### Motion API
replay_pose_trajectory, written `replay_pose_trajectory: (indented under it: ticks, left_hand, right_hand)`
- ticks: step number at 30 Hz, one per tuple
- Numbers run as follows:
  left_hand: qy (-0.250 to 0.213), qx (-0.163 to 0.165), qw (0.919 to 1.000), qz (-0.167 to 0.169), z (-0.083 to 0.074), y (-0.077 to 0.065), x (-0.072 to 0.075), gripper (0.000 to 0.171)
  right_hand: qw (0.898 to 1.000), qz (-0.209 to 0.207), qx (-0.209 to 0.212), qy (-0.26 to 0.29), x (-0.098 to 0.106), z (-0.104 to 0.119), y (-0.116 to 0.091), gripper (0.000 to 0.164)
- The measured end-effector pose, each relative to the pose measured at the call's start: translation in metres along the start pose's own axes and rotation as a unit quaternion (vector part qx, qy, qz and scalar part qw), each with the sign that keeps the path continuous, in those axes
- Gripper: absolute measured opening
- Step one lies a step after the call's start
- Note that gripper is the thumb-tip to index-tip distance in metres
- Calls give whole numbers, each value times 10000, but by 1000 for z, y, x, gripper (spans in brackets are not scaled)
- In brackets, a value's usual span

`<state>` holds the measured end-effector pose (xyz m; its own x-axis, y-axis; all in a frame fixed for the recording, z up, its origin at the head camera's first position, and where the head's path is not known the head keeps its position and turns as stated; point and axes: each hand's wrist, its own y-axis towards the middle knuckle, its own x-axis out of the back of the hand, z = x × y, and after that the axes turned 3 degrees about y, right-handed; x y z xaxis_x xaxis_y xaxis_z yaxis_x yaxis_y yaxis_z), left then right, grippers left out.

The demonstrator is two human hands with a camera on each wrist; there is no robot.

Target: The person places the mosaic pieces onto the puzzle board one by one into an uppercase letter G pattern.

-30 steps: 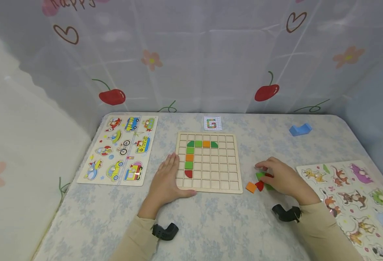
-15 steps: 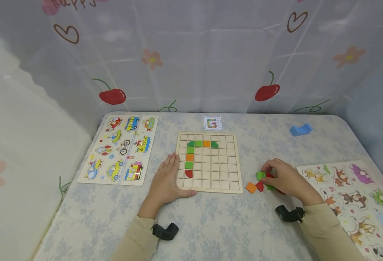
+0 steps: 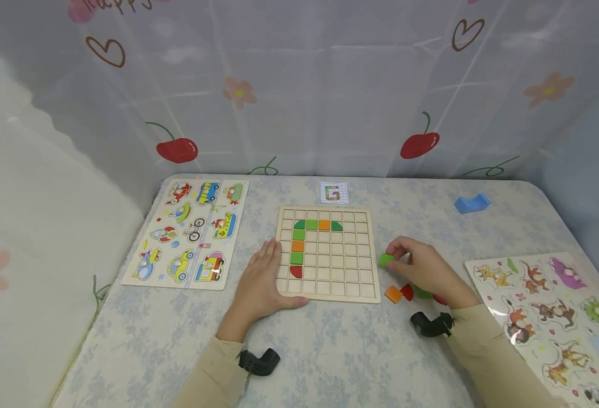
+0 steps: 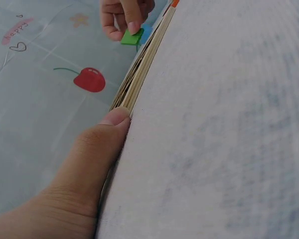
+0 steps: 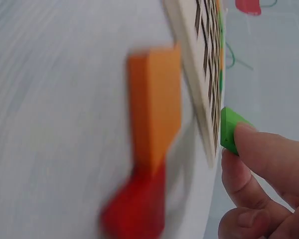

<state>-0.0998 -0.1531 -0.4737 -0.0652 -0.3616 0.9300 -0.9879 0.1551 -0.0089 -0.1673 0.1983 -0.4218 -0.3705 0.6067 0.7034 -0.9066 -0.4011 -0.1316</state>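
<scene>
At a cloth-covered table (image 3: 350, 362), a person's right hand (image 3: 424, 269) is pinching a green square tile (image 3: 386, 260) between thumb and curled fingertips, holding it just beside the right edge of a wooden grid board (image 3: 338, 263). The left hand (image 3: 260, 280), fingers straight and thumb spread, is resting against the board's near left corner, gripping nothing. A column of coloured tiles (image 3: 297, 246) is occupying cells on the board's left side, while an orange square tile (image 3: 393, 293) and a red rounded tile (image 3: 407, 292) are lying loose, touching, near the right hand. The pinch is covering only part of the green tile, so a slip could be dropping it short of the board or across a grid line. The wrist camera (image 3: 432, 324) is hanging near the loose pieces and could be scattering them; a lighter left-hand touch could be letting the board slide.
</scene>
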Motion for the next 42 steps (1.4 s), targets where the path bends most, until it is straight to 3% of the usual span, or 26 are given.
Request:
replay_pose_trajectory:
  ticks: [11, 19, 32, 42]
  left_hand:
    - [2, 17, 10000, 11, 0, 0, -1, 142]
    - [-97, -61, 9998, -150, -2, -1, 1, 140]
    - [-33, 22, 10000, 57, -1, 1, 0, 139]
    - [-21, 7, 10000, 10, 0, 0, -1, 139]
  right_hand:
    - [9974, 391, 309, 517, -58, 63, 31, 14]
    - [9976, 476, 439, 260, -89, 89, 44, 13]
    - [9972, 513, 545, 15, -96, 95, 44, 9]
    - [9946, 545, 766, -440, -96, 95, 39, 10]
